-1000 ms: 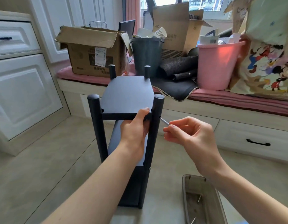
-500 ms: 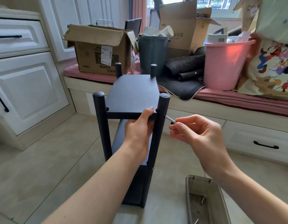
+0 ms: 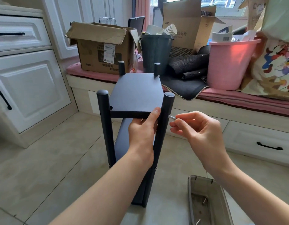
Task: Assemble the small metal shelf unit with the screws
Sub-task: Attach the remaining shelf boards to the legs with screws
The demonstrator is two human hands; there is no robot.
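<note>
near left post [image 3: 106,127] of the shelf unit [image 3: 135,93]: standing upright on the tiled floor [image 3: 48,159], empty hole visible at the top shelf corner beside it. centre: left hand [image 3: 143,129] gripping the front edge of the top shelf panel, thumb hooked over the top, fingers curled beneath, holding the panel level against the near right post [image 3: 163,127]. right of that post: right hand [image 3: 199,132] pinching a screw [image 3: 171,117] between thumb and fingertips, tip just beside the post, apparently aimed at a side hole; contact with the hole cannot be told.

likely faults from here: cross-threading if driven at an angle; hole mismatch if the panel sags under a slack left grip; dropped screw if the pinch slips; tipping of the tall narrow frame under side push.

surroundings: white cabinet doors [image 3: 26,88] at left; window bench with pink cushion [image 3: 238,98] behind, carrying a cardboard box [image 3: 101,51], dark bin [image 3: 155,52] and pink bucket [image 3: 229,62]; plastic tray [image 3: 207,202] with spare screws on the floor at lower right.
</note>
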